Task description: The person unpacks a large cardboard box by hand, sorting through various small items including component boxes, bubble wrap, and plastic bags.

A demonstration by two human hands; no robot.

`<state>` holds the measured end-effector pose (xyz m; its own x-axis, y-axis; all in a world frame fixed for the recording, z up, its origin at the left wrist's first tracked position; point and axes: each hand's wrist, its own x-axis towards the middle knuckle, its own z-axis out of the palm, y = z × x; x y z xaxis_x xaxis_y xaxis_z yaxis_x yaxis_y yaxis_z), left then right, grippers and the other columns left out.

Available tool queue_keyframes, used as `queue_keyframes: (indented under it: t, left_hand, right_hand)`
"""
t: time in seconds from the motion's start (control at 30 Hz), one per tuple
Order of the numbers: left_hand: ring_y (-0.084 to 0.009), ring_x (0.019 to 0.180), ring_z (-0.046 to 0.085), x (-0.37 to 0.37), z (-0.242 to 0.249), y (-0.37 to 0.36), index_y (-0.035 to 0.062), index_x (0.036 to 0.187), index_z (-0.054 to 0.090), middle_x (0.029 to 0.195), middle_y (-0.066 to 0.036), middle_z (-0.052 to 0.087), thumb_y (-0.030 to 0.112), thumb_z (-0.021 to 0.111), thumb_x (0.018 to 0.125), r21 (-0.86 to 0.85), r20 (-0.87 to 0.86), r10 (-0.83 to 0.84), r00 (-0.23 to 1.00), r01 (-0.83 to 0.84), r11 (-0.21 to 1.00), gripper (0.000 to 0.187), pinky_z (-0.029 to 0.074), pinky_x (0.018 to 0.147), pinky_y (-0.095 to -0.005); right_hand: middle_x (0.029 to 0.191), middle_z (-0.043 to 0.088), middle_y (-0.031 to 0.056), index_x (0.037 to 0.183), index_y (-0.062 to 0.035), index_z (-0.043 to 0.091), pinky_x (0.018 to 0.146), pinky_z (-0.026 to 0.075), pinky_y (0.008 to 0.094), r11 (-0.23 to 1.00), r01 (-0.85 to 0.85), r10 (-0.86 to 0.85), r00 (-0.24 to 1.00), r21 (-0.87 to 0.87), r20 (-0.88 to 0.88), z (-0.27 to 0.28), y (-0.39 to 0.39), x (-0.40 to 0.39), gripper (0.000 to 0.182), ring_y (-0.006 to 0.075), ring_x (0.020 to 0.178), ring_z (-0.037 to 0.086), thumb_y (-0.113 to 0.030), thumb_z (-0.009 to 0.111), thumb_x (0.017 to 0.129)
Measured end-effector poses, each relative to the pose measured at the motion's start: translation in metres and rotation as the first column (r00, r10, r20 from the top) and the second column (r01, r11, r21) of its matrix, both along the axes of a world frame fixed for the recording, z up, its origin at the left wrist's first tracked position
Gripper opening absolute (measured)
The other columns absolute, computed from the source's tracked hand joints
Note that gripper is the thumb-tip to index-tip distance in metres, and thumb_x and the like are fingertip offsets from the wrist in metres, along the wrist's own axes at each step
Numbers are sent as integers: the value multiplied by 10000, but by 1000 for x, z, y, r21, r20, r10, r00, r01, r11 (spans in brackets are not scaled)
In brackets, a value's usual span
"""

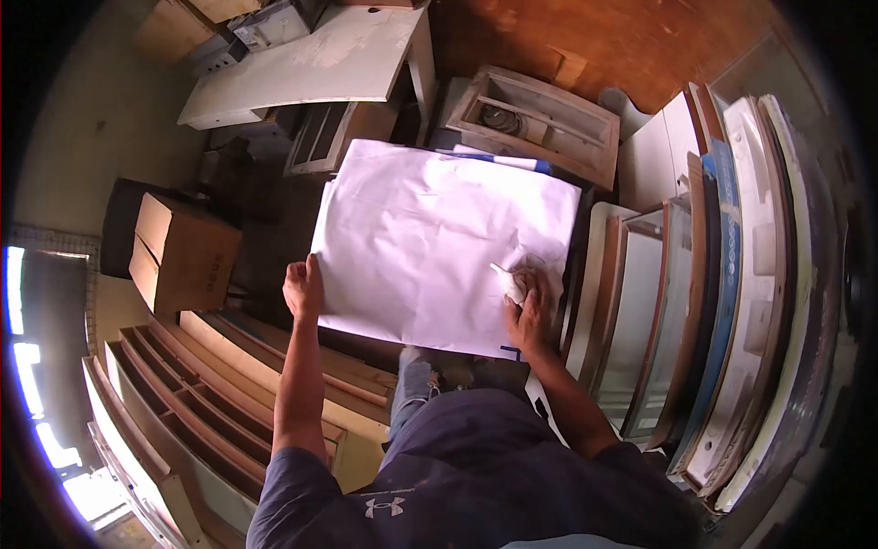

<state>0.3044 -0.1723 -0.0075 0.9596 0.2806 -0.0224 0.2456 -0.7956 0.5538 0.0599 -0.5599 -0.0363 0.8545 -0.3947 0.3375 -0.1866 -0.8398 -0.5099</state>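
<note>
A large white sheet [412,238], lightly creased, lies spread out in front of my body. My left hand [304,287] pinches the sheet's left edge, with the fingers closed around it. On the right part of the sheet, my right hand [530,306] holds a crumpled white cloth [515,282] pressed against the surface. Blue and white material [498,160] shows beyond the sheet's far edge. A small blue strip [510,350] sits at the near edge, close to my right wrist.
A cardboard box [187,256] stands at the left. Wooden shelving [192,403] leans at the lower left. Upright panels and frames [713,274] line the right side. Beyond the sheet are a white table [320,59] and a wooden cabinet frame [540,123].
</note>
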Motion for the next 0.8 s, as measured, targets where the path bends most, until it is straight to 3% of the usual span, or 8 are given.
queue_keyframes:
  t: [0.17,0.23,0.3,0.43,0.5,0.63,0.7,0.8]
  left_hand:
    - [-386,983,666,31,-45,23,30,969,711,982,-205,712,567,567,916,32,-224,-77,972,86,996,559,511,892,-469]
    - [-387,1227,518,38,-49,28,68,1127,687,1279,-230,581,523,624,894,118,-27,-142,989,145,982,515,436,1031,-464]
    - [-399,1211,536,56,-38,18,56,1213,639,1293,-248,571,503,647,896,25,60,-76,995,74,997,548,445,1024,-473]
    - [-422,1268,507,91,-72,-16,-1,1312,553,1340,-270,547,544,593,933,-108,216,-328,920,356,928,666,415,1066,-500]
    - [-384,1314,476,91,-50,-39,8,1426,455,1368,-208,555,688,475,920,-97,-124,-270,955,259,961,848,387,1090,-479]
    - [-374,1236,537,95,-44,-42,-4,1394,478,1316,-205,591,702,499,894,-153,-254,-257,932,224,963,865,419,1041,-469]
    - [-375,1206,556,100,-43,-42,-5,1381,487,1290,-207,606,709,504,885,-144,-268,-250,930,218,965,870,428,1026,-466]
    - [-400,1240,540,100,-47,-42,4,1399,468,1323,-244,578,702,509,881,-170,-332,-246,911,199,965,870,416,1045,-469]
  right_hand:
    - [1449,406,269,1363,36,476,1093,386,523,996,28,-35,996,-89,-85,10,13,5,593,458,1339,423,-233,695,882]
    - [1482,377,273,1421,39,433,1105,376,516,995,96,-99,987,-25,-127,2,19,5,655,464,1357,403,-231,696,885]
    - [1509,347,285,1442,43,403,1109,368,520,976,212,-216,961,-39,-172,-3,27,11,672,460,1371,387,-225,686,894]
    - [1535,329,269,1445,30,397,1123,345,523,834,549,-526,819,48,-227,-11,57,74,654,454,1387,369,-223,668,907]
    - [1536,353,230,1427,12,431,1123,346,517,892,446,-428,886,71,-179,-4,75,123,610,440,1393,366,-220,657,910]
    - [1515,402,192,1333,-10,554,1112,371,498,998,-43,31,973,-46,-230,-5,135,244,566,400,1385,396,-291,705,865]
    - [1509,408,189,1309,-11,576,1115,369,499,975,-187,180,981,-121,-68,-14,169,306,580,396,1363,431,-343,710,853]
    - [1510,406,182,1336,-46,568,1123,369,491,984,-172,166,981,-46,-98,-6,195,371,602,385,1335,468,-393,690,860]
